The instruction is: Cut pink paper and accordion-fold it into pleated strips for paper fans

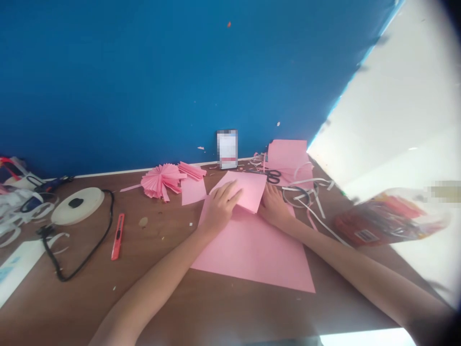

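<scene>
A large sheet of pink paper [252, 254] lies on the table in front of me, its far part turned up as a folded flap [248, 185]. My left hand [224, 204] rests on the left side of this flap with its fingers spread. At the flap's right edge, my right hand [274, 205] lies palm down on the pink sheet, fingers stretched forward and close to the flap. Whether the right fingertips pinch the edge is hard to see. Behind the right hand are scissors [274, 177] with dark handles, partly covered.
Pleated pink paper fans [163, 181] and a small pink piece [193, 190] lie left of the flap. A red cutter [117, 237], a white disc [77, 205] with a black cord, more pink paper [287, 156], white strips [319, 197] and a plastic packet [389, 216] surround the sheet. A phone [227, 149] leans on the blue wall.
</scene>
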The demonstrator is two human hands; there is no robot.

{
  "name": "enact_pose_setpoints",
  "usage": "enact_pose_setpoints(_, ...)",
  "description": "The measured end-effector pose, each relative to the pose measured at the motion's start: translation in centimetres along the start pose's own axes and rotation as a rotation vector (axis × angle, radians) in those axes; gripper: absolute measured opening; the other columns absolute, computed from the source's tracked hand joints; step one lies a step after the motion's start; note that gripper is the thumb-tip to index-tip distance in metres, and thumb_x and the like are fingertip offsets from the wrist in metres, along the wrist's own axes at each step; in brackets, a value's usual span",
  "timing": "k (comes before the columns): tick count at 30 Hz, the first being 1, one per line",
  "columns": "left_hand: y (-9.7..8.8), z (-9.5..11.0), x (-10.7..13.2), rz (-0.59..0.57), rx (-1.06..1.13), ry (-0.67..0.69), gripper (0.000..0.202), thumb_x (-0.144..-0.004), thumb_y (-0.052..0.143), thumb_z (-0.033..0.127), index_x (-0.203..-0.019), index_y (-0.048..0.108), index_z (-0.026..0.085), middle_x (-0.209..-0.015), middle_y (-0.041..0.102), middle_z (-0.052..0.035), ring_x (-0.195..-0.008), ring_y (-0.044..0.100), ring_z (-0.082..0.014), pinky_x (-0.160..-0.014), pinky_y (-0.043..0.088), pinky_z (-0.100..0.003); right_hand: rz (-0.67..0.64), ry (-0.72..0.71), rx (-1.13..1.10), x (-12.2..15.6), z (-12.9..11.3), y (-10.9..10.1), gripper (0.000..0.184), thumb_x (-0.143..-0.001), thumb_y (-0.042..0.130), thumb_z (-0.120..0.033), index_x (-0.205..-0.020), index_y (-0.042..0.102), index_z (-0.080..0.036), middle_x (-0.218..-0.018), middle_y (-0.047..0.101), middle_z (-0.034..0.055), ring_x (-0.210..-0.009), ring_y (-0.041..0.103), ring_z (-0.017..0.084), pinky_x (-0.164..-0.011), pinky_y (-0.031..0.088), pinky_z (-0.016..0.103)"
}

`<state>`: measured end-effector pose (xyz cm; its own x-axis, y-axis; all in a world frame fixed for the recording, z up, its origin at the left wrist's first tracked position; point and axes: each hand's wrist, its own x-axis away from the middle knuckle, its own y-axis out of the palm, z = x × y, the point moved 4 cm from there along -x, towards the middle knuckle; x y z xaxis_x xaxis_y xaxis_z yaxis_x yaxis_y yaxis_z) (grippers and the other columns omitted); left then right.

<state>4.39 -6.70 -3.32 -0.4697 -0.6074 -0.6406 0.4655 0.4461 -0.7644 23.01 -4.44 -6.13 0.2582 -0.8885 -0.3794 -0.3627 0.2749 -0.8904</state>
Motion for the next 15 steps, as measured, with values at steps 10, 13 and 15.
enact_pose_setpoints(10, 0.5, 2.2, 0.2, -0.174, -0.069, 0.062, 0.039, -0.092, 0.037, 0.006, -0.122, 0.058, 0.019, -0.116, 0.062, -0.0115, -0.109, 0.055, -0.0239, -0.09, 0.041, -0.038, 0.163, 0.005, -0.505, -0.8, 1.7, -1.5, 0.036, -0.072, 0.035, -0.004, -0.091, 0.061, -0.019, -0.095, 0.062, 0.0098, -0.094, 0.055, 0.025, -0.086, 0.045, 0.04)
enact_pose_setpoints(13, 0.6, 2.6, 0.0, -0.276, -0.066, 0.132, 0.034, -0.093, 0.039, 0.009, -0.121, 0.057, 0.017, -0.118, 0.061, -0.0108, -0.108, 0.053, -0.0234, -0.091, 0.041, -0.037, 0.179, 0.09, -0.591, -1.0, 2.6, -1.2, 0.033, -0.069, 0.037, -0.005, -0.086, 0.062, -0.019, -0.092, 0.064, 0.0075, -0.09, 0.058, 0.022, -0.085, 0.046, 0.038)
enact_pose_setpoints(15, 0.8, 2.7, 0.2, -0.358, -0.073, 0.173, 0.03, -0.093, 0.041, 0.01, -0.118, 0.057, 0.017, -0.116, 0.061, -0.0096, -0.105, 0.054, -0.0229, -0.088, 0.042, -0.036, 0.282, 0.205, -0.616, -0.6, 3.3, -1.3, 0.029, -0.071, 0.04, -0.008, -0.089, 0.061, -0.019, -0.09, 0.065, 0.0064, -0.083, 0.059, 0.021, -0.078, 0.047, 0.036)
